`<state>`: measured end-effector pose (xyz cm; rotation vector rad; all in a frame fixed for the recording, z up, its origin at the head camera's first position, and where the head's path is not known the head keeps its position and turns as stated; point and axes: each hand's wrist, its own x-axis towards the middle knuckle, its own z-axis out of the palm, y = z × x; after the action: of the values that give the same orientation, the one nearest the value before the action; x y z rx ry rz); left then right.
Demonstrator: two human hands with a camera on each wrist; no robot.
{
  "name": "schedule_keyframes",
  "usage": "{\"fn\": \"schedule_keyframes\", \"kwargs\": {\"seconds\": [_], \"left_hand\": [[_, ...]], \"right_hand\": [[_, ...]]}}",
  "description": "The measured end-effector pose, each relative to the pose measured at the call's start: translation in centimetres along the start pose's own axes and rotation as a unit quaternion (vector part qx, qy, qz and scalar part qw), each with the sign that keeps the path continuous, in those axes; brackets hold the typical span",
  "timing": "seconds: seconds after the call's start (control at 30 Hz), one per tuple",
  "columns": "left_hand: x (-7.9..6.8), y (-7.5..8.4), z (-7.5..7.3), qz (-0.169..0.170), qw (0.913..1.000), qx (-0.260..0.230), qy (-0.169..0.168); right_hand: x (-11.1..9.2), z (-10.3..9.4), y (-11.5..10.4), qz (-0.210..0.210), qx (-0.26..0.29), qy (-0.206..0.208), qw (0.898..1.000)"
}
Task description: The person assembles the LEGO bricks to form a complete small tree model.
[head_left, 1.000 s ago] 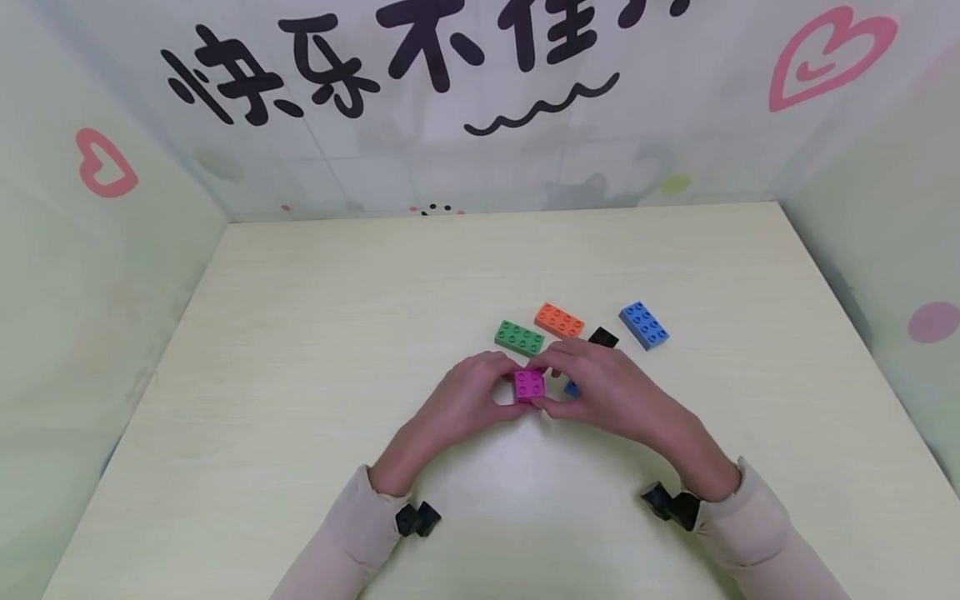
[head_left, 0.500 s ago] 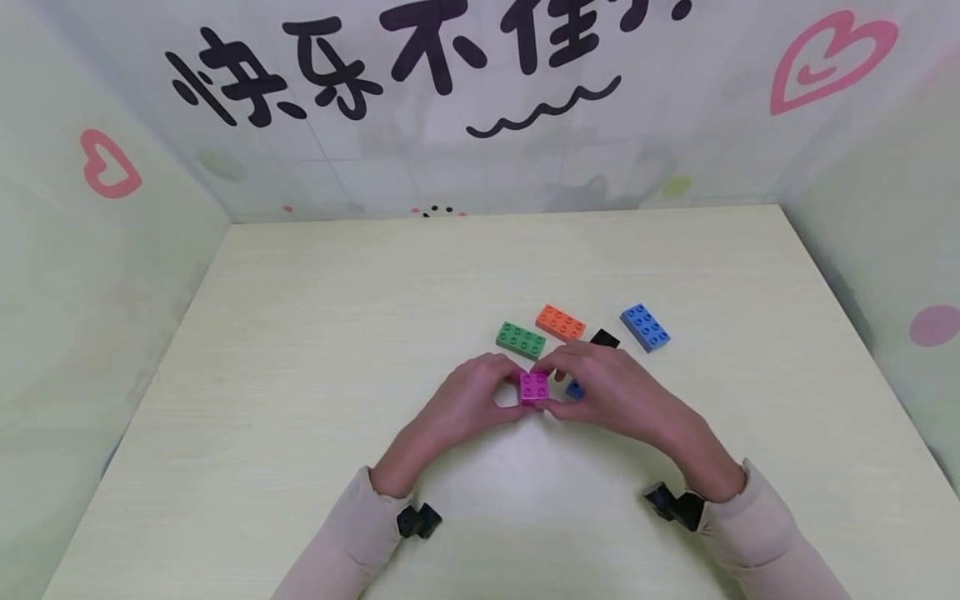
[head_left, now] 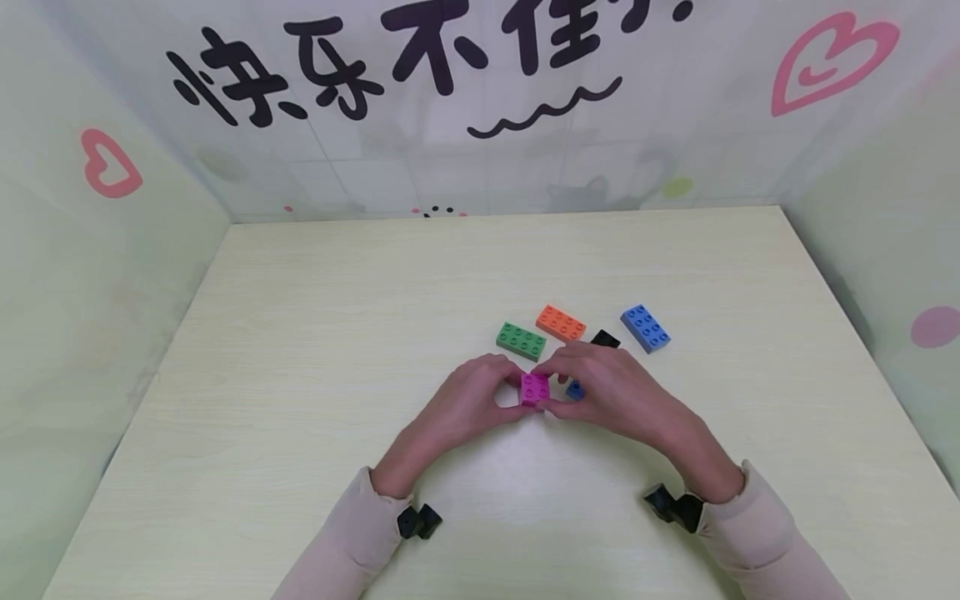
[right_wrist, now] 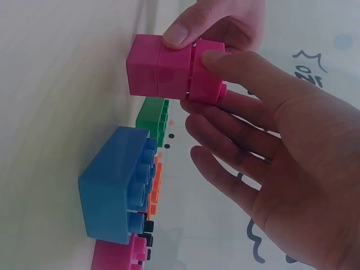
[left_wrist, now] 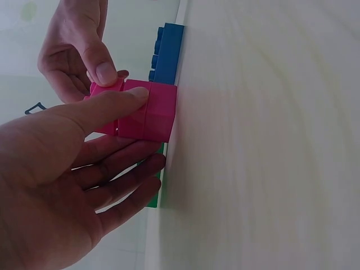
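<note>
A short stack of pink toy building bricks [head_left: 535,389] stands on the table between both hands. My left hand [head_left: 472,398] grips its lower bricks [right_wrist: 158,67], its thumb lying across the seam between them. With thumb and fingers, my right hand [head_left: 618,392] pinches the top brick [right_wrist: 207,76]. A narrow gap shows between this top brick and the one below, so it does not sit flush. Beside the stack, partly under my right hand, lies a blue brick [right_wrist: 112,183]. Another pink brick [right_wrist: 111,256] shows at the bottom of the right wrist view; the head view hides it.
Behind the hands lie a green brick [head_left: 521,341], an orange brick [head_left: 560,322] and a black piece [head_left: 604,338] partly covered by my right hand. Farther right is a second blue brick [head_left: 645,328]. Printed cloth walls [head_left: 480,167] border the table [head_left: 300,333] at back and sides.
Both hands and the pink stack have shifted very slightly to the right, and the head view has moved a little. Each hand keeps its hold; the loose bricks stay put.
</note>
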<state>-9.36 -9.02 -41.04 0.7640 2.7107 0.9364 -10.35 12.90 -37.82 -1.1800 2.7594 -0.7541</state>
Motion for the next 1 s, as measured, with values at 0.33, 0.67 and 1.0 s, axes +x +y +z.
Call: {"fn": "schedule_keyframes", "kwargs": {"seconds": [0.33,0.67,1.0], "left_hand": [[0.0,0.0,-0.2,0.007,0.9999,0.008,0.003],[-0.5,0.4,-1.7,0.022,0.9990,-0.027,0.029],[-0.8,0.9,-2.0,0.026,0.9990,-0.008,0.035]], "right_hand": [[-0.1,0.1,-0.1,-0.048,-0.044,0.030,0.997],[0.0,0.0,0.0,-0.039,-0.022,0.023,0.999],[-0.2,-0.1,-0.1,-0.013,-0.015,0.006,1.000]]}}
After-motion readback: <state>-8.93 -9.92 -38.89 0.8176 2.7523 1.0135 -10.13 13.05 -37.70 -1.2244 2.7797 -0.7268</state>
